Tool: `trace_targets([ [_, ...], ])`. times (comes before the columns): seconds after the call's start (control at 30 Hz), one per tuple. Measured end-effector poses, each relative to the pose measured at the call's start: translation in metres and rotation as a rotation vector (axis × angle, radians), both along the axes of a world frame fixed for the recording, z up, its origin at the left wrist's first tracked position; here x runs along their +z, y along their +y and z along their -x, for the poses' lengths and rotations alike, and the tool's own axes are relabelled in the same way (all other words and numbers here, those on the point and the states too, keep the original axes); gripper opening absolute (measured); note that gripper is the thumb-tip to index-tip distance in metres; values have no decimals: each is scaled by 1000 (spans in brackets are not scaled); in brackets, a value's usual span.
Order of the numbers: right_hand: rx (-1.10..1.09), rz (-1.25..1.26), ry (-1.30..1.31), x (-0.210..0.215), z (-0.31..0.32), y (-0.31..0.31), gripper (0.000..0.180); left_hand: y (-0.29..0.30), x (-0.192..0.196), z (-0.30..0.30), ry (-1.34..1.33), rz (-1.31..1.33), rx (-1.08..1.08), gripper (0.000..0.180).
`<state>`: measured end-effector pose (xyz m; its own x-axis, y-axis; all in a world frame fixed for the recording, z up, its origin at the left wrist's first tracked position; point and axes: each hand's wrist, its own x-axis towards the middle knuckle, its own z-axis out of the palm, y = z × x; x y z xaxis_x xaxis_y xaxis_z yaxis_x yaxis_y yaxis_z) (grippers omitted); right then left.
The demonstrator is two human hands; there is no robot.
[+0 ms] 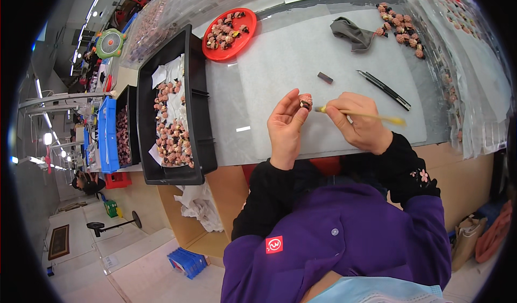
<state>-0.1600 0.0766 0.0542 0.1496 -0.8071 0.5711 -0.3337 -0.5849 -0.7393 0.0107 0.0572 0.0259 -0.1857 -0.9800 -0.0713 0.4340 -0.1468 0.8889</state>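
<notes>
A small pink and black figurine [305,101] is pinched between the thumb and fingers of my left hand [286,125], above the white sheet [269,61] on the table. My right hand [358,121] is closed round a thin yellow-handled paintbrush [371,115], its tip pointing left, close by the figurine. Whether the tip touches it I cannot tell. Beyond my hands lie a short dark block [325,77] and, to the right, a pair of slim black pen-like tools [385,89]. A crumpled grey cloth [353,33] rests farther back.
At left stands a black crate [203,136] holding many similar figurines on white paper. Behind it is a red round tray [249,40] with more. Others cluster loose [401,28] at the far right, beside stacked clear plastic trays [474,77]. A blue bin [107,136] stands farther left.
</notes>
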Motion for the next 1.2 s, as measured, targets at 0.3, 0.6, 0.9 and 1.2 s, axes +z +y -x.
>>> trace_targets([
  [0.3,-38,76,68,-8,-2,5,6,2,-1,2,259,-217,-47,40],
  [0.6,52,144,154,-14,-1,0,7,2,3,2,370,-263,-11,39],
  [0.9,-266,217,497,-18,30,-50,19,1,1,-2,447,-368,-26,34],
  [1.2,-434,-25,657,-23,48,-40,38,0,0,-2,459,-399,-41,34],
])
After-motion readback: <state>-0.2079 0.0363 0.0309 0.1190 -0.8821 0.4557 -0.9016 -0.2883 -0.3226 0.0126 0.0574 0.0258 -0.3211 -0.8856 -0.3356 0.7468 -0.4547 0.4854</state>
